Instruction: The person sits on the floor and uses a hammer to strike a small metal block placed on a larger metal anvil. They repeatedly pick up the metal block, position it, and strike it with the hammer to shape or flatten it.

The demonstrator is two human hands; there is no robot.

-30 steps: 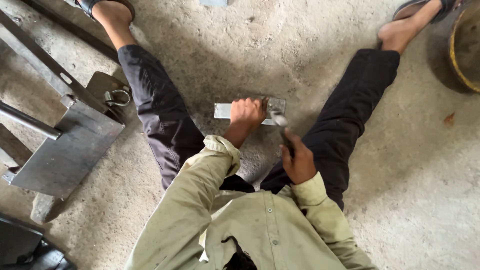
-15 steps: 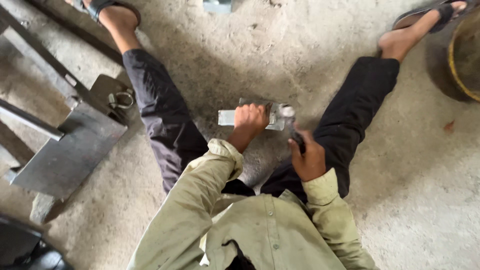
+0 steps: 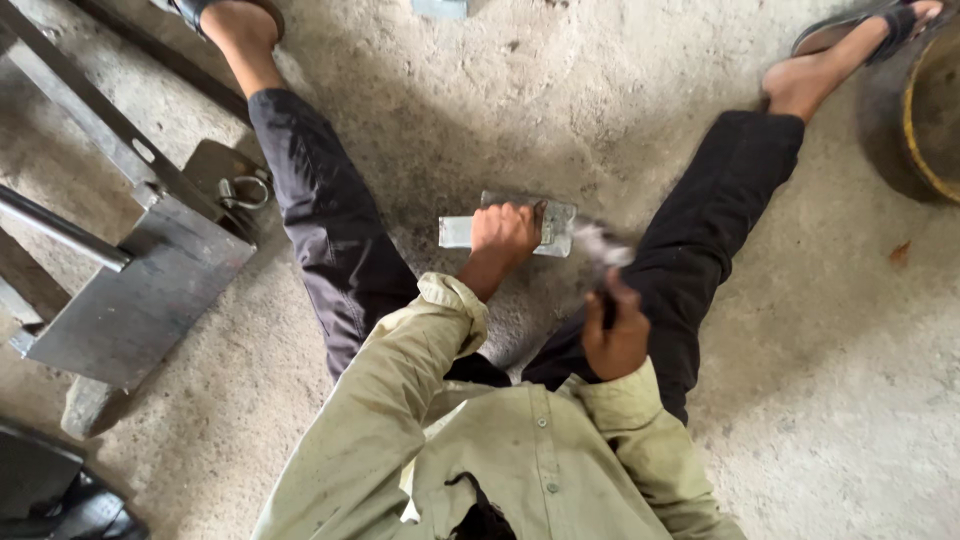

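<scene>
While lying flat on concrete floor (image 3: 450, 110) between spread legs, grey metal plate (image 3: 556, 226) sits under left hand (image 3: 505, 232), fingers closed over its middle, both plate ends showing either side. Right hand (image 3: 615, 340) just beside and nearer body, fist wrapped round dark handle of hammer (image 3: 603, 255); hammer head blurred, close to plate's right end, contact unclear. Steel bracket (image 3: 150, 280) with ring lies well apart, left. Round yellow-rimmed tub (image 3: 925, 100) far right.
</scene>
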